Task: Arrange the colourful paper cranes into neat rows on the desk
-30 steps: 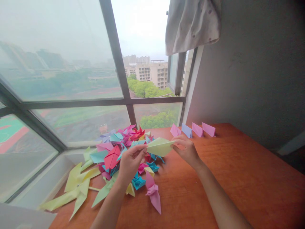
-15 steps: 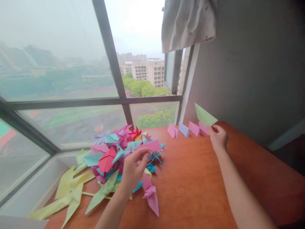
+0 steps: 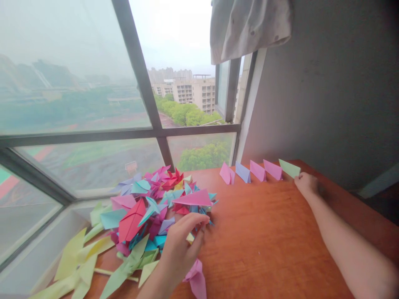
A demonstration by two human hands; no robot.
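Observation:
My right hand (image 3: 307, 185) pinches the right end of a light green folded paper plane (image 3: 289, 168) at the table's far right. This plane stands at the end of a row with a pink paper plane (image 3: 227, 173), a blue one (image 3: 243, 172) and two more pink ones, one of them the pink plane (image 3: 273, 169) beside it. My left hand (image 3: 188, 236) hovers over the right side of a heap of folded paper (image 3: 152, 207), thumb and fingertips closed together with nothing visible in them. Just above those fingers, a pink paper plane (image 3: 195, 197) lies on the heap.
A yellow paper pinwheel (image 3: 77, 268) lies at the lower left, beside green folded paper (image 3: 126, 268). Partly behind my left wrist is a pink origami piece (image 3: 197, 278). The brown table (image 3: 249, 232) meets a window (image 3: 77, 137) and a grey wall (image 3: 318, 95).
My right hand has moved right and down, bringing the green paper plane from the air to the row's right end. My left hand has shifted slightly right and down in view, still pinched.

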